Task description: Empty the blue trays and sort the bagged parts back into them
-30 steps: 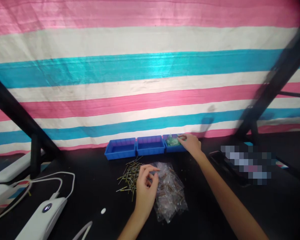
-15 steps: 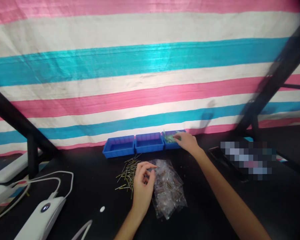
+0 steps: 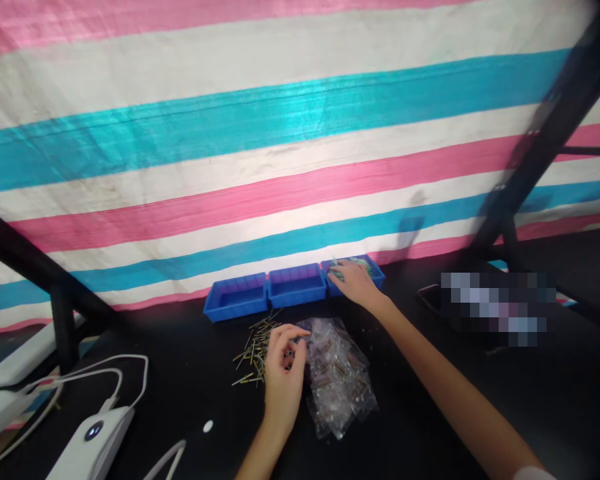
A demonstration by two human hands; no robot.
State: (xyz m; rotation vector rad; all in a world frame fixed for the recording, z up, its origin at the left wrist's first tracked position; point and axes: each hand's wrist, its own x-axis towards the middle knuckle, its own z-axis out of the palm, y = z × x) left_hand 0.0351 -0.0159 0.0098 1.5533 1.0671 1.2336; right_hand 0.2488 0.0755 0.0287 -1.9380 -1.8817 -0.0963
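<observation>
My right hand (image 3: 355, 280) reaches into the right-hand blue bin (image 3: 380, 275), its fingers spread over small clear-and-green pieces (image 3: 366, 265). I cannot see anything held in it. Lower down, my left hand (image 3: 285, 363) hovers with bent fingers, a gap showing between thumb and forefinger. No held thing shows there. A heap of thin metal pins or screws with yellowish parts (image 3: 253, 350) lies at its left, partly hidden by the hand. Beside its thumb rests a pile of small clear plastic bags (image 3: 337, 383) with brownish pieces inside.
Two more blue bins, the left one (image 3: 236, 310) and the middle one (image 3: 297, 293), adjoin the right one. A white power bank (image 3: 93, 443) with cables and a white disc (image 3: 208, 426) lie leftward. A phone-like dark object (image 3: 433, 298) lies right. Striped sheeting (image 3: 280, 147) hangs behind.
My right hand has moved left and deeper over the right bin, its fingers spreading from a near pinch. My left hand stays almost where it was. The view has tilted slightly.
</observation>
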